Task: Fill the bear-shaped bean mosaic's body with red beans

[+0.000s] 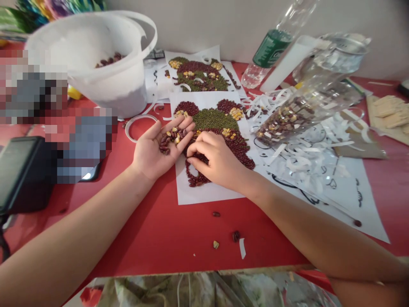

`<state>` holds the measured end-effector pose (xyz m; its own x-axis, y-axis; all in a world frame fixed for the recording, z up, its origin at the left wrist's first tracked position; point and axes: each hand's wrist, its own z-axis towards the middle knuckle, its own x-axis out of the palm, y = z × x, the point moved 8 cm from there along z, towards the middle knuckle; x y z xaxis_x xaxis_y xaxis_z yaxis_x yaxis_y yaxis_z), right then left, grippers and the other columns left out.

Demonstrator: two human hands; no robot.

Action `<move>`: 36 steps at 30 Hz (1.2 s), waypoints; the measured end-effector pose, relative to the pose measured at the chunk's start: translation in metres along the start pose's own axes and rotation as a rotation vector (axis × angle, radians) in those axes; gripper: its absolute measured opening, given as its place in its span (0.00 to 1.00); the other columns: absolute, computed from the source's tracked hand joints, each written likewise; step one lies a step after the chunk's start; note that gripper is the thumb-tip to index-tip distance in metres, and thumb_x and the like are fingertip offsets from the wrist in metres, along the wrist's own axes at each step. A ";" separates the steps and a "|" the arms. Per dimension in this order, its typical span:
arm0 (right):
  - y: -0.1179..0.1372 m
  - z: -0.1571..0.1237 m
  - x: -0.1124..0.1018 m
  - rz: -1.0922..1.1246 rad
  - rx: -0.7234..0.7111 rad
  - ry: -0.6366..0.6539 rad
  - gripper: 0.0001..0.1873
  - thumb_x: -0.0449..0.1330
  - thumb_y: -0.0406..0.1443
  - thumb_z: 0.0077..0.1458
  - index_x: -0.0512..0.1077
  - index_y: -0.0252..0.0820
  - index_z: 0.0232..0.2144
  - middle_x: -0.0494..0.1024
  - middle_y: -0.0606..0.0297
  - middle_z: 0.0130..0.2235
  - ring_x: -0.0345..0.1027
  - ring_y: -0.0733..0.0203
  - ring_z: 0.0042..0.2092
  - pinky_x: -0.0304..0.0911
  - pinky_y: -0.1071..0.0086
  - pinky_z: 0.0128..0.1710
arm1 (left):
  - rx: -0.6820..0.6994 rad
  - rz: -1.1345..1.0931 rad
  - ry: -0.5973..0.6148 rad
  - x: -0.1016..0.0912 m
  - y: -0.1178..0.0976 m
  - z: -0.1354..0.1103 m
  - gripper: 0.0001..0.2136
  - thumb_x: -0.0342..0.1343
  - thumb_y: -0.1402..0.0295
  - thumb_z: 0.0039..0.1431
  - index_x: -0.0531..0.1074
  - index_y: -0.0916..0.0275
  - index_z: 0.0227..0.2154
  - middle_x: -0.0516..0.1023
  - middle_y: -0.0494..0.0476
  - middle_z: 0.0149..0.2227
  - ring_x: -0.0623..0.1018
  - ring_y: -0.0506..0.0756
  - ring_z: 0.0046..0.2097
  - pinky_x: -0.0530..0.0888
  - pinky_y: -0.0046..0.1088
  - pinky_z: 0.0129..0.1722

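Red beans and yellow corn bits (172,137) sit in your open left palm (150,155), cupped so none roll off. Your right fingers (200,149) curl down on the bean picture (215,121) at three o'clock from that palm; I can't tell if they pinch a bean

Red table (153,243) under left hand (156,147) and right hand (214,160). Pale wall (204,25) far past hands, bare, meeting table back. Bright paper bunch (41,8), blurry, far off past left hand. Black box (22,170) on table, left of left hand. Flower cloth (204,292) below table edge, near side. Soft, even light.
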<state>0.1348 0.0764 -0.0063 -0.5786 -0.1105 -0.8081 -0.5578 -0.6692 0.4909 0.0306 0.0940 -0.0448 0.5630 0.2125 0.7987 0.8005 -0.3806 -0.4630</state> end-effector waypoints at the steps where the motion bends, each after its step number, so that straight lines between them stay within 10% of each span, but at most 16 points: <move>1: 0.003 0.000 -0.006 0.020 -0.031 -0.065 0.06 0.56 0.31 0.60 0.71 0.42 0.31 0.69 0.63 0.35 0.63 0.58 0.41 0.58 0.61 0.46 | -0.007 -0.002 -0.002 0.001 0.002 -0.001 0.25 0.36 0.62 0.71 0.56 0.65 0.67 0.74 0.63 0.60 0.75 0.57 0.61 0.76 0.31 0.55; 11: 0.019 -0.004 -0.025 -0.068 -0.121 -0.235 0.12 0.52 0.32 0.63 0.75 0.45 0.36 0.70 0.63 0.34 0.62 0.58 0.39 0.59 0.60 0.44 | -0.181 -0.001 0.055 0.006 0.034 -0.018 0.27 0.35 0.61 0.71 0.61 0.73 0.64 0.80 0.55 0.27 0.81 0.52 0.32 0.77 0.22 0.34; 17: 0.029 -0.005 -0.021 -0.143 -0.202 -0.221 0.12 0.55 0.34 0.63 0.78 0.45 0.32 0.69 0.63 0.32 0.61 0.59 0.38 0.56 0.60 0.42 | -0.219 0.027 0.091 0.011 0.038 -0.020 0.27 0.33 0.60 0.71 0.63 0.72 0.63 0.80 0.56 0.29 0.79 0.51 0.29 0.75 0.21 0.31; 28: 0.025 0.000 -0.009 -0.135 -0.075 -0.139 0.09 0.57 0.34 0.62 0.75 0.44 0.29 0.69 0.63 0.33 0.61 0.57 0.40 0.54 0.59 0.44 | -0.233 -0.036 0.053 0.013 0.043 -0.020 0.26 0.34 0.63 0.72 0.68 0.64 0.21 0.66 0.49 0.14 0.69 0.44 0.17 0.68 0.14 0.18; 36: 0.006 0.000 -0.025 0.028 -0.022 -0.253 0.06 0.56 0.32 0.59 0.70 0.45 0.29 0.69 0.62 0.36 0.65 0.56 0.42 0.60 0.58 0.46 | -0.119 0.052 -0.022 0.005 0.024 -0.015 0.26 0.33 0.60 0.72 0.69 0.71 0.56 0.82 0.62 0.42 0.81 0.56 0.50 0.80 0.26 0.46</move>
<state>0.1461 0.0749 0.0173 -0.7258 0.0567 -0.6855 -0.5280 -0.6847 0.5024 0.0497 0.0725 -0.0468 0.6082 0.2092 0.7658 0.7412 -0.4950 -0.4535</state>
